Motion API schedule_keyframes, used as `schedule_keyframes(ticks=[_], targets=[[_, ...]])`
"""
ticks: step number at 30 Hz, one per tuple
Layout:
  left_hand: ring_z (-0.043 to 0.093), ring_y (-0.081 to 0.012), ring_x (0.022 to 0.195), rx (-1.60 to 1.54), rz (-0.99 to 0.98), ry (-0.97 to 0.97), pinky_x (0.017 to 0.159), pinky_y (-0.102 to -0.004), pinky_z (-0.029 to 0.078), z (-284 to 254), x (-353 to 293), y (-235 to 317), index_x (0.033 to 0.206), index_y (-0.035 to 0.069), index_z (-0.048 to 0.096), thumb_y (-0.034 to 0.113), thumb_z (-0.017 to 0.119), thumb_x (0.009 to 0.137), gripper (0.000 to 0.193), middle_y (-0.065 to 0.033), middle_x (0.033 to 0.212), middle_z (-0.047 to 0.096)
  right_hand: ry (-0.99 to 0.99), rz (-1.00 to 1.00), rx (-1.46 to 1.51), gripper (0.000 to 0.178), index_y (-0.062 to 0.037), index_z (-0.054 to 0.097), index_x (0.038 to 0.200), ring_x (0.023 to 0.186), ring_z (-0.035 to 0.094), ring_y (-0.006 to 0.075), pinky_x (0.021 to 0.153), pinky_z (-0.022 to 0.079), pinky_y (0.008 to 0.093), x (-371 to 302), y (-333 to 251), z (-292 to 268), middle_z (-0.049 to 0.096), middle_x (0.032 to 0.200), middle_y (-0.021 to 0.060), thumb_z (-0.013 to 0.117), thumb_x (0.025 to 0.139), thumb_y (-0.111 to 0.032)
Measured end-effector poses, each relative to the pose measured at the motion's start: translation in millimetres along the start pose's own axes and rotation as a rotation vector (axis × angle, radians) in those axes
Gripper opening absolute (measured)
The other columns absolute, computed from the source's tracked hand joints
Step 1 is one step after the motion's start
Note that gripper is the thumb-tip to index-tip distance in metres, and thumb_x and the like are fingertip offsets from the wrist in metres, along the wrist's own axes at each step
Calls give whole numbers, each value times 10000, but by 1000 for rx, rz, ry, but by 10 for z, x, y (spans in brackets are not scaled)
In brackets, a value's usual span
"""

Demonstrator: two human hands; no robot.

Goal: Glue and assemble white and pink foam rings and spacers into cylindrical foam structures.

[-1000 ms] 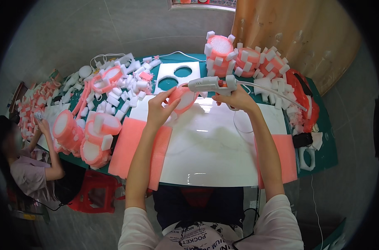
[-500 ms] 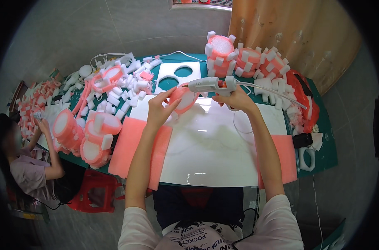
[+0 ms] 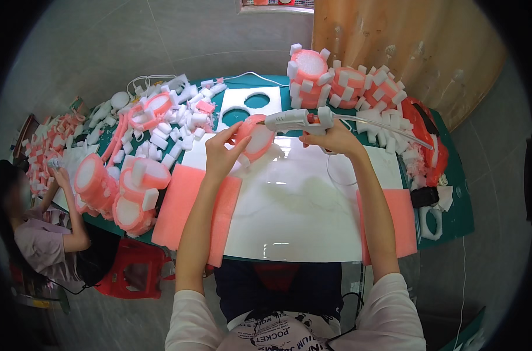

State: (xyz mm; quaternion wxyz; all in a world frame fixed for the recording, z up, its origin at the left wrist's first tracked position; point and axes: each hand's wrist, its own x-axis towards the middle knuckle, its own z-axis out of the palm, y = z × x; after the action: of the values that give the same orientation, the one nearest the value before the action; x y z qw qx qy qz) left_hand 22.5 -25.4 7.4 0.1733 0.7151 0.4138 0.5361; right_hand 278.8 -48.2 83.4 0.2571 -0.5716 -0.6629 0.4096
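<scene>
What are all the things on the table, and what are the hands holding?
Foam ring: one, pink with a white middle, held up in the left hand.
Glue gun: one, white, in the right hand, nozzle at the ring.
Glossy board: one, white, mid-table.
Foam pads: two, pink, at the board's left and right ends.
Finished rings: several, pink and white, piled on the left and along the far right edge.
Small foam blocks: many, white, scattered far left.
Sheet with round holes: one, white, behind the ring.
Stool: one, red, under the table.
Another person: one, seated at left.
Left hand: holds the ring.
Right hand: grips the glue gun.
</scene>
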Motion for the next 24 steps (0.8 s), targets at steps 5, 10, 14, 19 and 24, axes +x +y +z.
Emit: schedule_keyframes(ticks=[5, 10, 14, 19, 24], targets=[[591, -118, 685, -18, -45, 30, 601, -229, 466, 16, -7, -47, 1070, 12, 598, 148, 697, 709, 399, -105, 840, 649, 46, -33, -43, 380, -37, 620, 920, 680, 564, 136, 571, 429, 251, -13, 11, -4, 630, 768, 61, 706, 628, -266], [580, -90, 702, -134, -192, 155, 602, -207, 460, -21, 21, -115, 1066, 0, 598, 149, 686, 739, 370, -96, 864, 643, 121, -90, 26, 291, -45, 617, 875, 671, 573, 118, 570, 436, 240, 52, 254, -204, 633, 773, 58, 706, 641, -194], [576, -83, 709, -170, -215, 269, 605, -196, 460, -24, 43, -121, 1060, -1, 601, 146, 673, 760, 342, -95, 896, 637, 215, -158, 251, 298, -21, 592, 909, 745, 604, 144, 664, 471, 251, 174, 657, -416, 626, 811, 76, 703, 671, -162], [567, -79, 736, -149, -211, 201, 631, -192, 457, -8, 17, -97, 1084, 6, 588, 140, 671, 763, 358, -72, 887, 629, 473, 14, 203, 384, -17, 577, 959, 747, 592, 146, 654, 462, 247, 417, 1261, -401, 619, 835, 79, 726, 662, -209], [554, -71, 750, -127, -208, 159, 637, -183, 445, -6, 14, -99, 1104, 8, 578, 134, 670, 767, 372, -49, 874, 621, 423, 52, -2, 446, -14, 584, 945, 664, 575, 145, 597, 454, 274, 438, 1411, -429, 616, 793, 72, 745, 627, -281]])
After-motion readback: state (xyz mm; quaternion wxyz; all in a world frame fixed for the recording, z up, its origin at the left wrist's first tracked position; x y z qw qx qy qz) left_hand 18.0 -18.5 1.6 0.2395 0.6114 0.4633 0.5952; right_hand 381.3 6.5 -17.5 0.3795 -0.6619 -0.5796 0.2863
